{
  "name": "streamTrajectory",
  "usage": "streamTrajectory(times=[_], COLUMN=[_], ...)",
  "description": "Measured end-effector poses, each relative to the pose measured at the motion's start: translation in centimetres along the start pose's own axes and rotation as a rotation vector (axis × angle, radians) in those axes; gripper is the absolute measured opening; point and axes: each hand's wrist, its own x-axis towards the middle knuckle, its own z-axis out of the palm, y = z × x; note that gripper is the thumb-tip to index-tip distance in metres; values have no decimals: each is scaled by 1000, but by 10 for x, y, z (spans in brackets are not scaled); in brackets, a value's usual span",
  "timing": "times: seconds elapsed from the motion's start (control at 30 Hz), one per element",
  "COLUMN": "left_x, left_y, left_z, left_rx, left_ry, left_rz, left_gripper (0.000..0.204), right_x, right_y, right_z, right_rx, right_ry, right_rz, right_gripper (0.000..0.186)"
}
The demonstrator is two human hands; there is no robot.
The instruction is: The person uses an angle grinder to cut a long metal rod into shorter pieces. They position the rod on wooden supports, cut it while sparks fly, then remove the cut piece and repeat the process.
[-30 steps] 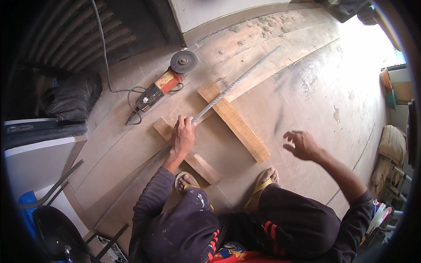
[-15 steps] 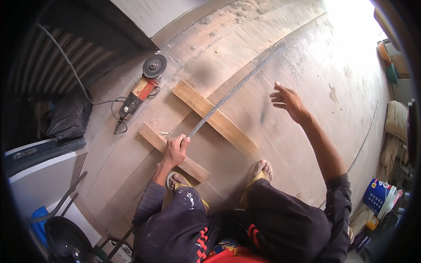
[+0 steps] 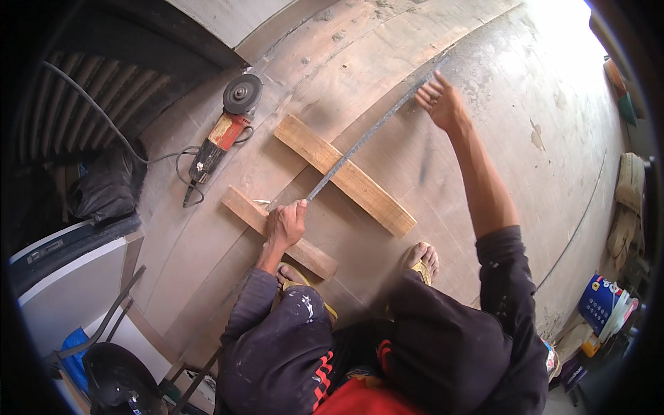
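Observation:
My left hand [image 3: 286,224] is closed round the near end of a long grey metal bar [image 3: 373,128], just above the shorter wooden block [image 3: 311,259]. The bar slants away to the upper right and crosses over a longer wooden plank [image 3: 373,198]. Near the bar's far end is my right hand [image 3: 438,101], its fingers spread and slightly blurred. It appears to hold nothing; whether the fingertips touch the bar I cannot tell.
An angle grinder [image 3: 220,138] with a dark disc lies on the floor to the left, its cable [image 3: 104,111] running further left. A black bag [image 3: 104,190] is beyond it. At the right edge stands a blue and white bucket [image 3: 600,303]. My sandalled feet flank the plank's near side.
My right hand has moved forward and slightly left, toward the bar's far end. My left hand has shifted slightly up and right in view, still gripping the bar.

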Motion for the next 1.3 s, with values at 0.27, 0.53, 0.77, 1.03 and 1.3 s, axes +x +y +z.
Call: streamTrajectory(times=[0.27,0.53,0.77,1.03,1.3], left_x=[5,4,7,2,3], left_y=[-1,3,3,3,1], left_z=[8,-1,4,6,11], left_rx=[75,32,47,103,149], left_ry=[-54,-57,-32,50,75], left_rz=[-80,-89,-65,-13,31], left_gripper=[57,57,57,54,52], right_x=[38,-3,-35,-64,-2], right_y=[-26,-34,-43,28,58], right_z=[21,23,37,33,63], right_rx=[594,522,563,-1105,-1465], right_ry=[-84,-56,195,303,-7], right_rz=[11,-151,-218,-1360,-1233], right_gripper=[30,45,80,83,73])
